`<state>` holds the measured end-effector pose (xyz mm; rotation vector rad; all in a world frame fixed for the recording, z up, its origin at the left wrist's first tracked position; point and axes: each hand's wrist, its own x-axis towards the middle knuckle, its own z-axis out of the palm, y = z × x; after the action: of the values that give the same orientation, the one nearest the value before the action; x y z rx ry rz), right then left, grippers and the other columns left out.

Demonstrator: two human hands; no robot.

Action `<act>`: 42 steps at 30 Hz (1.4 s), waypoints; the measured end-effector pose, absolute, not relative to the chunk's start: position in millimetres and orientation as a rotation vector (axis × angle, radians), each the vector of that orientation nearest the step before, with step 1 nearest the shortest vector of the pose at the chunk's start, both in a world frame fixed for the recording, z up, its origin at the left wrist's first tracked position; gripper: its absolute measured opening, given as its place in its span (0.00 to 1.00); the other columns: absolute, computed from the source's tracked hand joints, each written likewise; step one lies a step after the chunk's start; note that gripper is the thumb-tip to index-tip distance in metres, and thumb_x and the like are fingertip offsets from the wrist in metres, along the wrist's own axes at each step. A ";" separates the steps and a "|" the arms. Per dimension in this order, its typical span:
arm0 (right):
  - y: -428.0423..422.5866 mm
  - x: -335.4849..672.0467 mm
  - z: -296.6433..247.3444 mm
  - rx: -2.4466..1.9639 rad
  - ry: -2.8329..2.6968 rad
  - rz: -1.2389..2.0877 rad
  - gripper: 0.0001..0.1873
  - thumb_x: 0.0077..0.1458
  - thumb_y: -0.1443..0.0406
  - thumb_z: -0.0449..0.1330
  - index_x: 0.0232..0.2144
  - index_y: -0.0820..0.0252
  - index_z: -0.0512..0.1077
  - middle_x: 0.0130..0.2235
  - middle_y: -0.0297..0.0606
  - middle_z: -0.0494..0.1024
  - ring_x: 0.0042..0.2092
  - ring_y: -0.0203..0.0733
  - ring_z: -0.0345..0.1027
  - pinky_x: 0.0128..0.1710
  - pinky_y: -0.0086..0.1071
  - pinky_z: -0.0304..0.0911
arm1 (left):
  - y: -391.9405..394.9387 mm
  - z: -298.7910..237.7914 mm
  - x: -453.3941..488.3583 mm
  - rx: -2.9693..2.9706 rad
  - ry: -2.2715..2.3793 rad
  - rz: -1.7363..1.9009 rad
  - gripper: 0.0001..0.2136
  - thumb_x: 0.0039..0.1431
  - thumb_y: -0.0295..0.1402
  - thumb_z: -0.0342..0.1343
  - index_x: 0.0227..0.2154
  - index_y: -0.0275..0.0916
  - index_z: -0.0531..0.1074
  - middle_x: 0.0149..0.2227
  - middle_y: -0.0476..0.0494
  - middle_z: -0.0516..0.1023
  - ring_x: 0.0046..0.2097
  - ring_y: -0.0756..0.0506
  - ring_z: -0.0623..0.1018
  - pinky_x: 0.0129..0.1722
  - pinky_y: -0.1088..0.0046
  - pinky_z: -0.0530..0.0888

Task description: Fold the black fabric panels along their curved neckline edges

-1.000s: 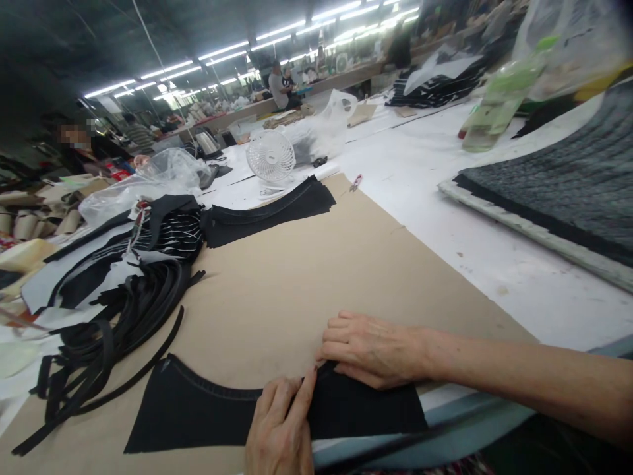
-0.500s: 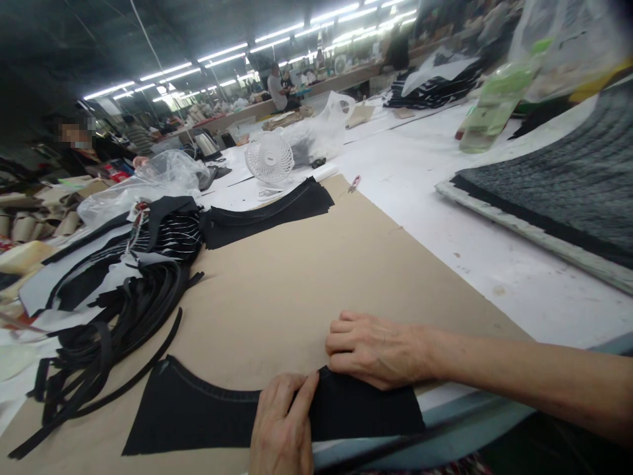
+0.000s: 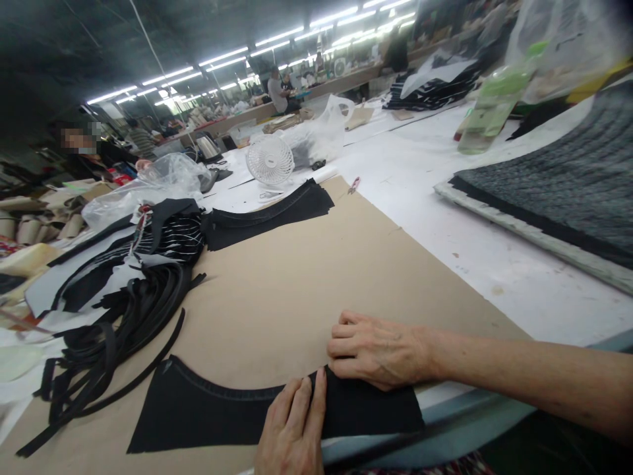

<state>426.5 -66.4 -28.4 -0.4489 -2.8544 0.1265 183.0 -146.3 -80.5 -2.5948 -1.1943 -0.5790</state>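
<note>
Black fabric piece with a curved top edge (image 3: 208, 412) is lying flat at the near edge of a big tan cardboard sheet (image 3: 306, 284), right in front of the person, w/ its right end reaching the table edge. Left hand (image 3: 294, 429) is lying flat on the cloth near the middle, fingers straight and together, pressing down and not gripping anything. Right hand (image 3: 378, 349) is sitting just beside it on the cloth's upper right edge, fingers half curled w/ the tips pointing left. Can't tell if it's pinching the edge or just resting there, tbh.

Off to the left, a tangled pile of long black fabric strips (image 3: 123, 316) is spilling over the cardboard's side. Another black curved fabric piece (image 3: 267, 214) is lying at the far end of the cardboard, well apart from the hands. Behind that a small white desk fan (image 3: 270, 160) is standing on the white table (image 3: 445, 218), w/ a crumpled clear plastic bag (image 3: 148, 185) to its left. On the right, a thick grey textured mat (image 3: 558, 178) is lying on the table w/ a blurry green-capped bottle (image 3: 487, 109) standing near it.
</note>
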 end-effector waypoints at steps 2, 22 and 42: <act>-66.6 426.9 -24.7 -0.512 -2.854 0.143 0.04 0.61 0.67 0.52 0.32 0.58 0.65 0.34 0.34 0.71 0.37 0.39 0.60 0.37 0.37 0.50 | -141.9 -74.9 178.4 -2.662 -1.176 -0.581 0.28 0.60 0.20 0.43 0.64 0.35 0.53 0.47 0.41 0.75 0.48 0.44 0.73 0.49 0.70 0.69; -53.7 440.2 -6.8 -0.960 -2.682 0.795 0.14 0.49 0.67 0.65 0.40 0.59 0.71 0.42 0.37 0.74 0.40 0.41 0.68 0.41 0.34 0.58 | -111.3 -39.3 230.5 -2.928 -1.648 -0.724 0.15 0.60 0.25 0.49 0.48 0.42 0.71 0.41 0.43 0.75 0.43 0.44 0.75 0.42 0.64 0.76; -62.3 463.7 -25.2 -0.711 -2.748 0.298 0.07 0.62 0.67 0.53 0.34 0.59 0.72 0.36 0.37 0.73 0.39 0.39 0.63 0.39 0.35 0.53 | -131.9 -77.0 243.9 -2.700 -1.284 -0.703 0.22 0.60 0.20 0.42 0.56 0.34 0.65 0.42 0.38 0.74 0.44 0.42 0.74 0.45 0.64 0.74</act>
<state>463.7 -62.3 -25.2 -0.7105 -2.7483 0.2984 243.9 -131.9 -77.0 -2.6998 -1.2836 -0.7033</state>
